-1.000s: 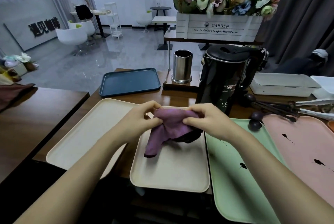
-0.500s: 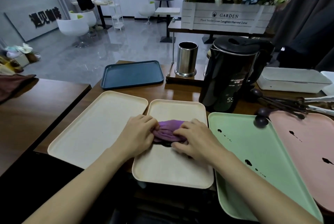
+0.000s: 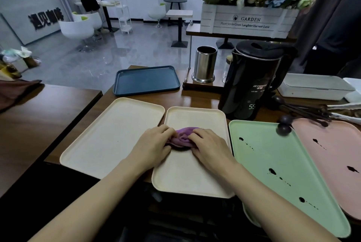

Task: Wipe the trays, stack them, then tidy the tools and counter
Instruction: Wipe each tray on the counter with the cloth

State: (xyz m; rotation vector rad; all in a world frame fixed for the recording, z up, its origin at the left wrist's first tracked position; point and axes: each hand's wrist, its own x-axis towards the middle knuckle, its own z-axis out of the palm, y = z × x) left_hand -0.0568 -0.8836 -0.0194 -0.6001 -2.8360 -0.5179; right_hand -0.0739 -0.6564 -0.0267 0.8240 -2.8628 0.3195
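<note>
Purple cloth (image 3: 182, 137) now down on small cream tray (image 3: 195, 116); left hand (image 3: 154, 144), right hand (image 3: 210, 146) both curled, gripping it.

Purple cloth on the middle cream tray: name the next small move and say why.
Probably pull the purple cloth toward the near edge of the cream tray in one stroke. The left hand and right hand both grip it, bunched at mid-tray, with bare surface nearer. The green tray beside it, dotted with dark spots, likely comes after.

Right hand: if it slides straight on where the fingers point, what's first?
The right hand meets the purple cloth at its fingertips first; just past that, probably the left hand.
</note>
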